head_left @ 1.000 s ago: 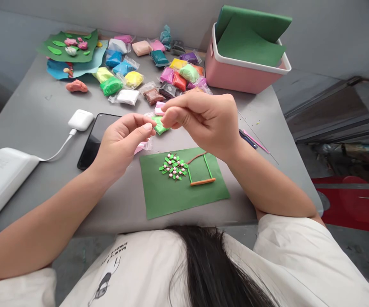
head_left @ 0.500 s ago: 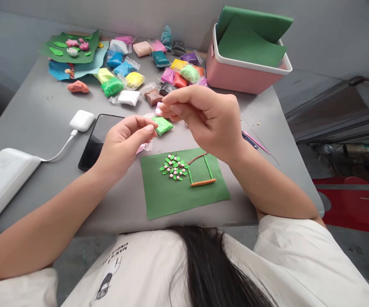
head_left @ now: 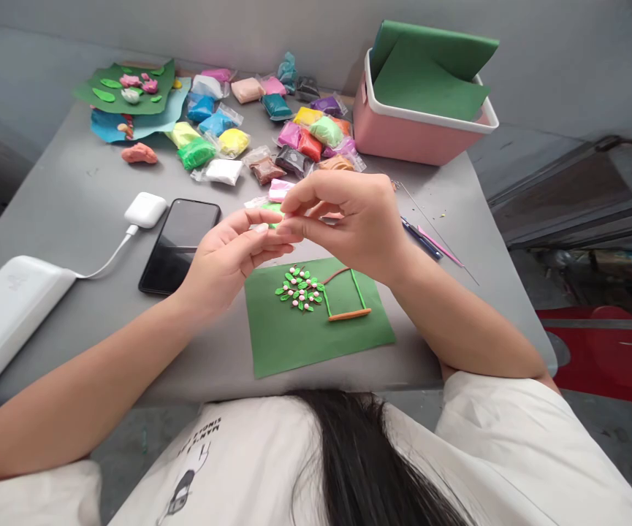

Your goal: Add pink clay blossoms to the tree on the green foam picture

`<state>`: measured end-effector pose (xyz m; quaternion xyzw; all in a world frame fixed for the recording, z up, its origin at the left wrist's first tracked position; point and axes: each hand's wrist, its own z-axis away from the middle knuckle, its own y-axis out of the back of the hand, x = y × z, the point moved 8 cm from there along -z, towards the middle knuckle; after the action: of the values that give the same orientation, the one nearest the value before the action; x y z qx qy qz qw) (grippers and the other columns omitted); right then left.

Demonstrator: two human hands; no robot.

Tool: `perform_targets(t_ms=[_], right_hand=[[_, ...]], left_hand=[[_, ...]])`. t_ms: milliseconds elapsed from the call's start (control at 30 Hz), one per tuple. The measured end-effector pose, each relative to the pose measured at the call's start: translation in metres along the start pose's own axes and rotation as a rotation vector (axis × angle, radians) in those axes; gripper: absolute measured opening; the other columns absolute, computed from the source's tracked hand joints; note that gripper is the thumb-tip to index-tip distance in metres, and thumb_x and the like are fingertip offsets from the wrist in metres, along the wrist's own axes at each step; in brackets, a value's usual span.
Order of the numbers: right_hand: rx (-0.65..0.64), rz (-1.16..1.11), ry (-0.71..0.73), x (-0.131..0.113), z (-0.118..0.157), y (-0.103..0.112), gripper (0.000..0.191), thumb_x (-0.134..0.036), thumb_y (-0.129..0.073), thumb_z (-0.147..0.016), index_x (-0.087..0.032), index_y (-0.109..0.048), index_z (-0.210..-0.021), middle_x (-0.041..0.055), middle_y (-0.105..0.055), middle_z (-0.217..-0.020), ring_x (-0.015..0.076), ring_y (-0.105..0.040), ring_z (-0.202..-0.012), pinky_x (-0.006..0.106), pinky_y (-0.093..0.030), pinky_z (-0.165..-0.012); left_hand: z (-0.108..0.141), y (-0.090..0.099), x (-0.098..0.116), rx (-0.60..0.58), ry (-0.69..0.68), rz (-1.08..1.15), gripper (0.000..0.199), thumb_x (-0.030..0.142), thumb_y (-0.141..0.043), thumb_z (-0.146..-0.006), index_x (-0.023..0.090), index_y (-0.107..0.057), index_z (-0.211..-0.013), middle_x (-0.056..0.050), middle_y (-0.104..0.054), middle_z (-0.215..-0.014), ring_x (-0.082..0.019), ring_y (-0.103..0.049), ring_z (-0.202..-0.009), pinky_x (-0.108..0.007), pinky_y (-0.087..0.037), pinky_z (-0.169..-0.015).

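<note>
My left hand (head_left: 233, 252) and my right hand (head_left: 343, 219) meet at the fingertips above the back edge of a green sheet (head_left: 294, 347). The fingers of both are pinched together, and whatever lies between them is too small to make out. On the sheet, a clay cluster of green leaves and pale pink dots (head_left: 300, 288) sits beside a clay swing with an orange-brown seat (head_left: 349, 314) and green ropes. Behind my fingers lie a pink clay packet (head_left: 279, 190) and a partly hidden bright green one.
Clay packets (head_left: 223, 172) spread across the back. A pink basket (head_left: 403, 135) holds green sheets at back right. Phone (head_left: 178, 245), power bank (head_left: 17, 321) and white case (head_left: 145, 210) lie left; pens and tools (head_left: 422, 239) right. Finished clay pictures (head_left: 123, 91) lie back left.
My right hand has come down and toward the left, and its fingertips now touch those of my left hand. The view has shifted slightly, showing more of the phone.
</note>
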<state>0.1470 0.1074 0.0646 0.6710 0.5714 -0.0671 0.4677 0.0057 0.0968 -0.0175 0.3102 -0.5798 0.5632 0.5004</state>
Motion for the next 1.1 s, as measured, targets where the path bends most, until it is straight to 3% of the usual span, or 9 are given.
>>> perform_targets(t_ms=[200, 467, 600, 733, 800, 833, 900, 1000, 1100], right_hand=[[0.017, 0.05, 0.15, -0.002, 0.004, -0.007, 0.014, -0.026, -0.069, -0.1, -0.021, -0.081, -0.095, 0.0021, -0.076, -0.102, 0.014, -0.07, -0.093, 0.03, -0.061, -0.084], [0.047, 0.059, 0.186, 0.0, 0.008, -0.014, 0.01, -0.02, -0.071, -0.098, -0.018, -0.077, -0.09, 0.0013, -0.073, -0.094, 0.0109, -0.065, -0.081, 0.025, -0.058, -0.071], [-0.002, 0.064, 0.134, 0.0, 0.006, -0.014, 0.009, -0.018, -0.073, -0.096, -0.019, -0.081, -0.1, 0.0025, -0.077, -0.103, 0.0125, -0.07, -0.086, 0.025, -0.061, -0.071], [-0.052, 0.155, 0.007, -0.02, -0.001, 0.017, 0.031, -0.023, -0.08, -0.092, -0.019, -0.077, -0.123, 0.0069, -0.078, -0.122, 0.0152, -0.074, -0.091, 0.027, -0.061, -0.069], [0.006, 0.337, -0.113, -0.025, 0.0, 0.048, 0.014, -0.021, -0.073, -0.095, -0.024, -0.08, -0.107, 0.0044, -0.08, -0.112, 0.017, -0.074, -0.088, 0.03, -0.059, -0.069], [-0.024, 0.446, -0.155, -0.024, 0.002, 0.059, 0.017, -0.014, -0.069, -0.093, -0.026, -0.079, -0.098, 0.0037, -0.081, -0.104, 0.0187, -0.074, -0.088, 0.032, -0.058, -0.072], [-0.242, 0.654, -0.253, -0.006, 0.016, 0.065, 0.025, -0.005, -0.065, -0.085, -0.028, -0.074, -0.082, 0.0034, -0.08, -0.086, 0.0211, -0.07, -0.078, 0.037, -0.053, -0.073], [-0.603, 0.845, -0.629, 0.055, 0.063, 0.071, 0.016, -0.011, -0.064, -0.089, -0.019, -0.074, -0.098, 0.0087, -0.079, -0.093, 0.0273, -0.071, -0.088, 0.038, -0.05, -0.073], [-0.745, 0.895, -0.813, 0.091, 0.103, 0.07, 0.02, -0.018, -0.067, -0.09, -0.016, -0.072, -0.109, 0.0134, -0.077, -0.108, 0.027, -0.07, -0.09, 0.035, -0.047, -0.07]], left_hand=[[0.002, 0.0, 0.002, 0.036, 0.019, 0.097, 0.019, 0.025, -0.075, -0.092, 0.019, -0.08, -0.109, 0.0, -0.083, -0.088, -0.014, -0.08, -0.087, -0.028, -0.064, -0.092], [0.002, -0.003, 0.004, 0.007, -0.026, 0.088, 0.037, 0.04, -0.095, -0.078, 0.021, -0.085, -0.107, -0.001, -0.084, -0.093, -0.015, -0.08, -0.093, -0.026, -0.064, -0.094], [0.002, -0.002, 0.005, 0.019, -0.026, 0.082, 0.043, 0.04, -0.099, -0.073, 0.02, -0.084, -0.107, -0.004, -0.086, -0.1, -0.018, -0.081, -0.101, -0.028, -0.063, -0.1], [0.001, 0.001, 0.002, 0.058, 0.011, 0.122, 0.042, 0.037, -0.101, -0.071, 0.021, -0.082, -0.105, -0.002, -0.086, -0.098, -0.016, -0.082, -0.096, -0.028, -0.064, -0.098], [0.001, 0.001, 0.001, 0.063, 0.011, 0.135, 0.038, 0.038, -0.101, -0.071, 0.022, -0.082, -0.1, -0.001, -0.086, -0.094, -0.014, -0.082, -0.091, -0.027, -0.065, -0.094], [0.001, 0.001, 0.0, 0.065, 0.007, 0.137, 0.036, 0.039, -0.1, -0.072, 0.022, -0.082, -0.098, -0.001, -0.086, -0.093, -0.013, -0.082, -0.09, -0.026, -0.066, -0.093], [0.0, 0.003, -0.002, 0.082, 0.007, 0.126, 0.035, 0.042, -0.099, -0.073, 0.021, -0.082, -0.094, -0.001, -0.086, -0.093, -0.013, -0.082, -0.09, -0.026, -0.066, -0.093], [-0.001, 0.005, -0.009, 0.112, 0.047, 0.086, 0.036, 0.043, -0.098, -0.074, 0.02, -0.081, -0.095, -0.002, -0.086, -0.095, -0.014, -0.081, -0.09, -0.028, -0.065, -0.095], [0.0, 0.003, -0.018, 0.09, 0.096, 0.052, 0.036, 0.045, -0.097, -0.076, 0.019, -0.082, -0.097, -0.005, -0.087, -0.1, -0.016, -0.082, -0.093, -0.029, -0.064, -0.097]])
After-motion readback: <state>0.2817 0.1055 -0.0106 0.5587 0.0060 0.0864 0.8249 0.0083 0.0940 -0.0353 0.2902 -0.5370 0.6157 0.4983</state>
